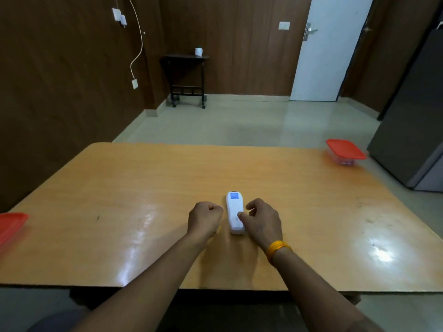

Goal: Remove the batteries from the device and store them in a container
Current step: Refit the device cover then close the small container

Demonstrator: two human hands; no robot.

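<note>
A white remote-like device [234, 207] with a blue label at its far end lies flat on the wooden table [143, 188], near the middle. My left hand [203, 219] sits just left of it, fingers curled into a fist, holding nothing. My right hand [261, 219] is at the device's right side, its thumb touching the top of the device and its fingers curled. A clear container with a red lid [345, 150] stands at the table's far right corner. No batteries are visible.
A second red-lidded container [10, 225] sits at the table's left edge, partly cut off. A grey refrigerator [412, 111] stands to the right of the table. Beyond the table are tiled floor, a small dark side table [187, 77] and a white door [328, 49].
</note>
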